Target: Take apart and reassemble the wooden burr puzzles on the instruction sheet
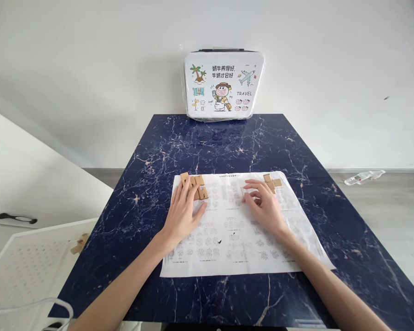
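A printed white sheet (pixel 234 266) with rows of small diagrams lies on the dark blue marbled table (pixel 227 147). At its upper left is a cluster of wooden pieces (pixel 203 193), partly covered by my left hand (pixel 182 212), whose fingers are spread over them. My right hand (pixel 263 205) rests on the right half of the sheet, fingers bent and apart, nothing seen in them. Just beyond it, near the sheet's upper right corner, a few wooden pieces (pixel 277 183) sit together.
A white case (pixel 224 82) with cartoon prints stands upright against the wall at the table's back edge. At the lower left are a white perforated surface (pixel 37 257), a wooden piece (pixel 78 245) and a white cable (pixel 55 300). Clear plastic (pixel 364 177) lies on the floor at right.
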Demonstrator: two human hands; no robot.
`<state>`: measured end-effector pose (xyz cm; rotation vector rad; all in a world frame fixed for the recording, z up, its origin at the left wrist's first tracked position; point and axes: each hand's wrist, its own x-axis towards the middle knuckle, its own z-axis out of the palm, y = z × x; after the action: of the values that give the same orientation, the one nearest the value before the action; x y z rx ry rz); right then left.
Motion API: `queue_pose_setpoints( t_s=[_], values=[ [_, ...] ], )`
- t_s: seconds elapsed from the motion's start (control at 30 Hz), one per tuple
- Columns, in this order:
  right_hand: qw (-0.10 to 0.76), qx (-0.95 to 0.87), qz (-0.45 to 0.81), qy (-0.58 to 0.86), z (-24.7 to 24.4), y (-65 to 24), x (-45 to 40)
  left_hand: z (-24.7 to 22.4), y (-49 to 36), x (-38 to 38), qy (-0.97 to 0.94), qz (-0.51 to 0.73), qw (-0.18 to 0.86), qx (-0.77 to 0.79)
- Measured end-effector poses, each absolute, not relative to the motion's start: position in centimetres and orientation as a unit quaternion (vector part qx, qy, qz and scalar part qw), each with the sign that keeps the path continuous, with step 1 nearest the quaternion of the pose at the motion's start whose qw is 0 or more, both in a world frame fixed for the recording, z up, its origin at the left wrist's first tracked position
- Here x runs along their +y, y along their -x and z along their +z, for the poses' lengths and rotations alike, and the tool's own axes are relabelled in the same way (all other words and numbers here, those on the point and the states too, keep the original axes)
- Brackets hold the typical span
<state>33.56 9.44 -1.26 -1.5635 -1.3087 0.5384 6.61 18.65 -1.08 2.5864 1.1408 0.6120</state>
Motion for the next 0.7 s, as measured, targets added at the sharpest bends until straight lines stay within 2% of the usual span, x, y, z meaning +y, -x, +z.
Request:
queue_pose_setpoints(
  t_s=[0.23,0.4,0.7],
  values=[
    [0.526,-0.439,0.207,0.699,-1.2,-33.6,9.3,-0.9,-6.3,18.8,-0.889,0.200,0.123,0.393],
    [0.466,-0.432,0.255,0.729,-0.4,-33.0,8.8,-0.7,-6.1,18.8,-0.890,0.198,0.118,0.394],
    [0.434,-0.499,0.281,0.696,0.3,-32.2,8.6,-0.6,-6.3,18.5,-0.899,0.220,0.136,0.354]
  ],
)
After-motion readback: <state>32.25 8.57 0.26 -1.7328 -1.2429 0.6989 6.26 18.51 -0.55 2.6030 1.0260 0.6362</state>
